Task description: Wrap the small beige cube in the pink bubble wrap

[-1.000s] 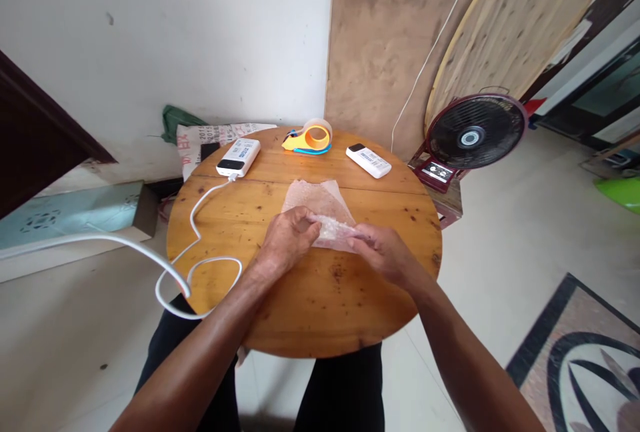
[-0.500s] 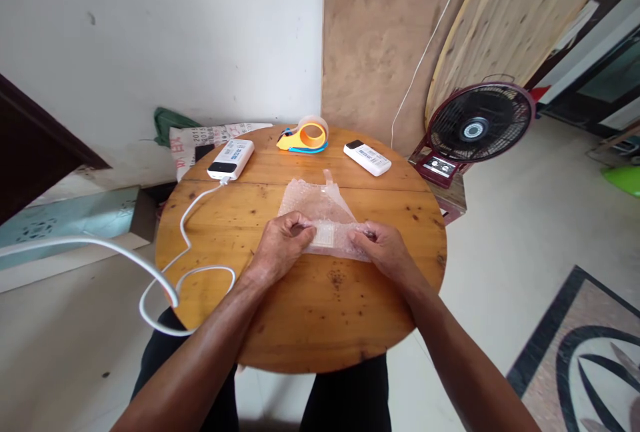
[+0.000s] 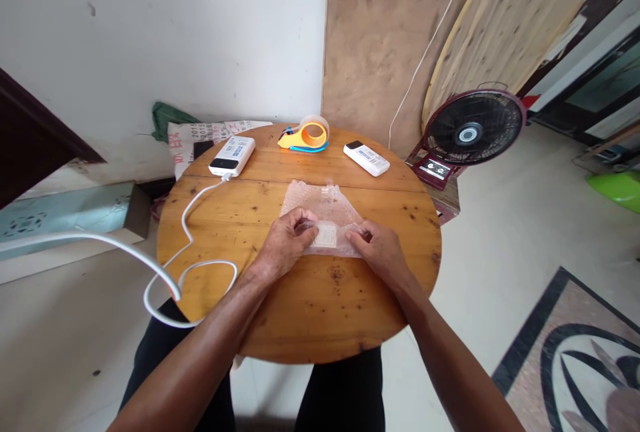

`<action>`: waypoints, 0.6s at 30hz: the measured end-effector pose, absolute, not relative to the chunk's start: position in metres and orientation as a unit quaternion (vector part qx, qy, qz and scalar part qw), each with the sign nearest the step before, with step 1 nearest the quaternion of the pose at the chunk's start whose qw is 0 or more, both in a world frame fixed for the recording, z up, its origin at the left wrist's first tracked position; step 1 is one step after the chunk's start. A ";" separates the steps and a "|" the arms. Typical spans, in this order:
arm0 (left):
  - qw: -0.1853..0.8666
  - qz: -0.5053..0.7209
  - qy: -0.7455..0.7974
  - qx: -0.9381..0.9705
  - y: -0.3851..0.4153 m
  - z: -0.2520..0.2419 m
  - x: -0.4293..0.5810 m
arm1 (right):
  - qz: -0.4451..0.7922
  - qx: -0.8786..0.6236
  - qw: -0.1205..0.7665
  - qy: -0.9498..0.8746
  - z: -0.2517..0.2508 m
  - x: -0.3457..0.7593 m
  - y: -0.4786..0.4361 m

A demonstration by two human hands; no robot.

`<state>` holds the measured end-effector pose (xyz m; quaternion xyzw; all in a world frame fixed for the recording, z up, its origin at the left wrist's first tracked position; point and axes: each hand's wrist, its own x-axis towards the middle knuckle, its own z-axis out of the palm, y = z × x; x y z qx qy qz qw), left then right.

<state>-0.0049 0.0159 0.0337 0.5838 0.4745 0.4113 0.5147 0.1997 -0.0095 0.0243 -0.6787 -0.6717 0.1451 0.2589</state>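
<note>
Two bare forearms reach forward from the bottom edge, angling in toward each other. The left hand (image 3: 285, 245) lies palm down, fingers curled, tips pinched together. The right hand (image 3: 379, 253) mirrors it, palm down and fingertips pinched, near the left hand but apart.

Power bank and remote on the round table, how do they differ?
The power bank has a white cable plugged into its near end; the remote has none. The power bank lies left of the tape dispenser, the remote to its right. The power bank looks broader, the remote slimmer. Both are white with a dark end and lie flat on the table, beyond the bubble wrap.
</note>
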 end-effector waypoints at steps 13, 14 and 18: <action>0.509 0.426 0.469 0.582 0.013 0.027 -0.002 | -0.153 -0.537 0.190 -0.807 0.053 0.166 -0.045; 0.507 0.428 0.469 0.583 0.013 0.027 -0.002 | -0.154 -0.515 0.173 -0.826 0.053 0.159 -0.049; 0.504 0.431 0.471 0.582 0.014 0.026 -0.001 | -0.133 -0.484 0.147 -0.852 0.046 0.143 -0.052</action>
